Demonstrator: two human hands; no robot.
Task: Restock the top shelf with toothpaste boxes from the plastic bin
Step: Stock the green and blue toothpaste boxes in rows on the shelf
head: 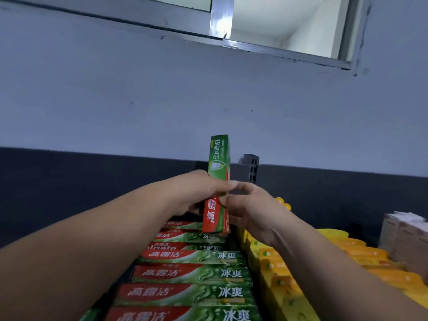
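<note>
A green and red toothpaste box (218, 158) stands on end in the middle of the view, above the back of a row of matching boxes. My left hand (199, 193) grips its middle from the left. On the other side, my right hand (250, 205) holds it with fingertips on its right edge. Several green and red toothpaste boxes (190, 274) lie flat in a row on the top shelf, running from the near edge towards the wall. The plastic bin is out of view.
Yellow and orange boxes (284, 274) fill the shelf to the right of the green row. Pale boxes (405, 232) stand at the far right. A grey shelf upright (251, 166) rises behind the held box against the wall; a window (278, 24) sits high above.
</note>
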